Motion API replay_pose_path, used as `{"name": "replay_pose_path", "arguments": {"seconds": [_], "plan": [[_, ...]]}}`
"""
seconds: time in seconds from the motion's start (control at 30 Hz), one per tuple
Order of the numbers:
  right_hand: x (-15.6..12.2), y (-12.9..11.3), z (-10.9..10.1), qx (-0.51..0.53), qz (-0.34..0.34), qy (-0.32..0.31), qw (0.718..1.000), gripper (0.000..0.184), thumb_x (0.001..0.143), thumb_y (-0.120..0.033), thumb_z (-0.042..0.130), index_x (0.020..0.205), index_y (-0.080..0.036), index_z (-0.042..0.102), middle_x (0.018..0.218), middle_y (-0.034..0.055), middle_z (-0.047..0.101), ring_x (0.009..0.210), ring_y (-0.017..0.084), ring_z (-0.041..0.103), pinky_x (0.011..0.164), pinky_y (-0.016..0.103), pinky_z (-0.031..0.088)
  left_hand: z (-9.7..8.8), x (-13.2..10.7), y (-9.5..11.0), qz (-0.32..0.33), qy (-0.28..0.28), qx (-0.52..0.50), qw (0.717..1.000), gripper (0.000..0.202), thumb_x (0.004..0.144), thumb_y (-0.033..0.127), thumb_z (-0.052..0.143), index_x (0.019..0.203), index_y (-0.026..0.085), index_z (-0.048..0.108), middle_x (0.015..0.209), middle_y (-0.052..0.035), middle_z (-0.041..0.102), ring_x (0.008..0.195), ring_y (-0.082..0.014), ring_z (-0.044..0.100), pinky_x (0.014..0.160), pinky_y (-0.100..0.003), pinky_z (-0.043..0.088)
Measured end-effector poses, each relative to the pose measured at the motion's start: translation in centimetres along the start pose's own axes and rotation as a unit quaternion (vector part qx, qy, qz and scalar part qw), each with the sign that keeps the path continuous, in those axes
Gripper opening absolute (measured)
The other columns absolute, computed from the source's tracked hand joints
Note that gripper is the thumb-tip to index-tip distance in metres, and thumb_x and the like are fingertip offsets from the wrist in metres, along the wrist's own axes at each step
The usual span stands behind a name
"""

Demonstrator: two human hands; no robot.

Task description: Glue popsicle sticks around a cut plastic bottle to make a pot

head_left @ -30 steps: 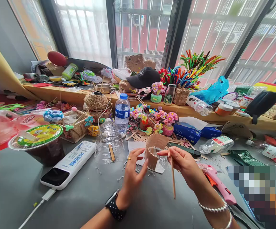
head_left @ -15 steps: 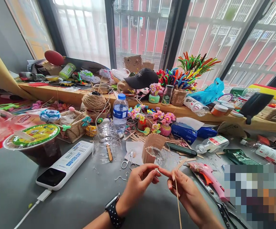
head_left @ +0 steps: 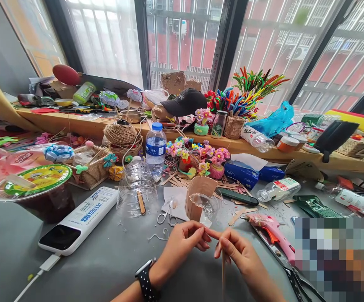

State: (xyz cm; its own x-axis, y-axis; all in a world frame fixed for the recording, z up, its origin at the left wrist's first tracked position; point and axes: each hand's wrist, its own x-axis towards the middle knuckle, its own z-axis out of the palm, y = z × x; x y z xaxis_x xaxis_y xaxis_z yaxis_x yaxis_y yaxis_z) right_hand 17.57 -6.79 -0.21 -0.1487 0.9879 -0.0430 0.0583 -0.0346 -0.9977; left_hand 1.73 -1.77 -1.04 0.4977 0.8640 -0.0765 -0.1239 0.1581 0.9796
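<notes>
My right hand (head_left: 243, 256) is closed around the upper end of a thin wooden craft stick (head_left: 223, 274), which hangs down toward me. Its index finger stretches left and meets the fingertips of my left hand (head_left: 186, 239). The left fingers are pinched together there; whatever sits between them is hidden. Just beyond my hands stands a clear plastic cup-shaped piece (head_left: 211, 205), partly walled with wooden craft sticks (head_left: 195, 200). Small scissors (head_left: 167, 214) lie left of it on white paper, and curly white strands (head_left: 159, 235) rest near my left hand.
A cut clear bottle (head_left: 137, 184) and a white power bank (head_left: 84, 218) are on the left, beside a lidded drink cup (head_left: 40, 201). A pink glue gun (head_left: 274, 230) lies right, near black-handled scissors (head_left: 298, 281). A water bottle (head_left: 156, 149) stands behind.
My hands have dipped slightly, and the right hand has turned so the stick hangs more upright. The whitish bit seen at the left fingertips is out of sight. The view has shifted a little.
</notes>
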Motion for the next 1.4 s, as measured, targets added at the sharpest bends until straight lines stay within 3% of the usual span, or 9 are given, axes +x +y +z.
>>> {"name": "replay_pose_path", "arguments": {"seconds": [0.1, 0.23, 0.43, 0.53, 0.63, 0.77, 1.07, 1.3, 1.4], "plan": [[-0.1, -0.2, 0.0, -0.043, -0.015, -0.018, 0.999, 0.032, 0.079, -0.047, 0.045, 0.064, -0.020, 0.054, 0.069, 0.0049, 0.062, 0.101, 0.023, 0.053, 0.076, 0.030, 0.040, 0.0, 0.2, -0.2, -0.013, 0.008, 0.018, 1.000, 0.023, 0.074, 0.033, 0.056, 0.074, 0.010, 0.058, 0.064, -0.0037, 0.061, 0.057, -0.0137, 0.060, 0.055, -0.025, 0.047], [-0.3, -0.4, -0.1, -0.064, -0.017, -0.025, 0.998, 0.032, 0.080, -0.047, 0.043, 0.066, -0.020, 0.054, 0.071, 0.0064, 0.063, 0.107, 0.025, 0.051, 0.084, 0.035, 0.038, 0.1, 0.2, -0.3, -0.005, 0.019, 0.064, 0.998, 0.017, 0.073, 0.027, 0.053, 0.076, 0.010, 0.056, 0.064, -0.0033, 0.061, 0.057, -0.0133, 0.058, 0.056, -0.025, 0.047], [-0.3, -0.5, -0.1, -0.072, 0.001, -0.027, 0.997, 0.033, 0.079, -0.047, 0.045, 0.064, -0.018, 0.054, 0.073, 0.0061, 0.063, 0.096, 0.022, 0.055, 0.076, 0.027, 0.039, 0.2, 0.1, -0.8, -0.021, 0.037, 0.090, 0.995, 0.002, 0.065, 0.015, 0.048, 0.066, 0.014, 0.048, 0.052, 0.0025, 0.056, 0.044, -0.0099, 0.052, 0.047, -0.022, 0.043], [-0.1, -0.1, -0.3, -0.024, 0.021, 0.036, 0.999, 0.033, 0.076, -0.047, 0.048, 0.064, -0.017, 0.054, 0.078, 0.0046, 0.062, 0.064, 0.013, 0.054, 0.057, 0.023, 0.037, 0.2, 0.3, -0.7, -0.035, 0.049, 0.083, 0.995, 0.007, 0.067, 0.019, 0.049, 0.070, 0.013, 0.049, 0.053, 0.0023, 0.056, 0.043, -0.0100, 0.053, 0.045, -0.022, 0.043], [0.1, 0.6, -0.6, 0.041, 0.056, 0.134, 0.989, 0.032, 0.071, -0.048, 0.054, 0.067, -0.017, 0.057, 0.061, -0.0025, 0.054, 0.045, 0.006, 0.036, 0.044, 0.020, 0.029, 0.2, 0.2, -0.6, -0.037, 0.015, 0.065, 0.997, 0.020, 0.071, 0.028, 0.054, 0.081, 0.010, 0.054, 0.065, -0.0022, 0.062, 0.052, -0.0116, 0.059, 0.052, -0.023, 0.045], [0.3, 1.1, -0.9, 0.117, 0.088, 0.202, 0.968, 0.031, 0.065, -0.047, 0.062, 0.064, -0.016, 0.058, 0.056, -0.0049, 0.048, 0.047, 0.005, 0.040, 0.047, 0.018, 0.035, 0.3, 0.0, -0.3, -0.055, -0.038, 0.046, 0.997, 0.025, 0.067, 0.034, 0.062, 0.068, 0.010, 0.055, 0.060, -0.0018, 0.061, 0.052, -0.0116, 0.059, 0.053, -0.022, 0.045], [0.3, 0.9, -0.7, 0.165, 0.074, 0.195, 0.964, 0.027, 0.064, -0.043, 0.064, 0.069, -0.017, 0.061, 0.071, -0.0021, 0.056, 0.067, 0.010, 0.054, 0.067, 0.022, 0.049, 0.3, 0.0, -0.4, -0.142, -0.179, -0.010, 0.974, 0.037, 0.068, 0.044, 0.060, 0.079, 0.009, 0.059, 0.069, -0.0055, 0.064, 0.058, -0.0121, 0.061, 0.055, -0.023, 0.046], [-0.1, -0.6, -3.9, -0.025, 0.022, 0.184, 0.982, 0.035, 0.070, -0.050, 0.054, 0.074, -0.016, 0.060, 0.078, 0.0038, 0.060, 0.074, 0.016, 0.057, 0.073, 0.030, 0.048, -0.1, 0.4, -0.7, -0.116, -0.106, 0.051, 0.986, 0.030, 0.063, 0.036, 0.066, 0.078, 0.010, 0.060, 0.061, 0.0005, 0.058, 0.051, -0.0085, 0.053, 0.050, -0.021, 0.044], [-0.8, -1.0, -7.7, -0.251, 0.043, 0.291, 0.922, 0.039, 0.071, -0.054, 0.045, 0.072, -0.018, 0.060, 0.072, 0.0051, 0.061, 0.065, 0.018, 0.056, 0.067, 0.032, 0.044, 0.1, 0.3, -0.7, -0.082, -0.064, 0.124, 0.987, 0.026, 0.066, 0.034, 0.062, 0.077, 0.011, 0.060, 0.063, 0.0006, 0.057, 0.053, -0.0097, 0.054, 0.050, -0.021, 0.044]]}}
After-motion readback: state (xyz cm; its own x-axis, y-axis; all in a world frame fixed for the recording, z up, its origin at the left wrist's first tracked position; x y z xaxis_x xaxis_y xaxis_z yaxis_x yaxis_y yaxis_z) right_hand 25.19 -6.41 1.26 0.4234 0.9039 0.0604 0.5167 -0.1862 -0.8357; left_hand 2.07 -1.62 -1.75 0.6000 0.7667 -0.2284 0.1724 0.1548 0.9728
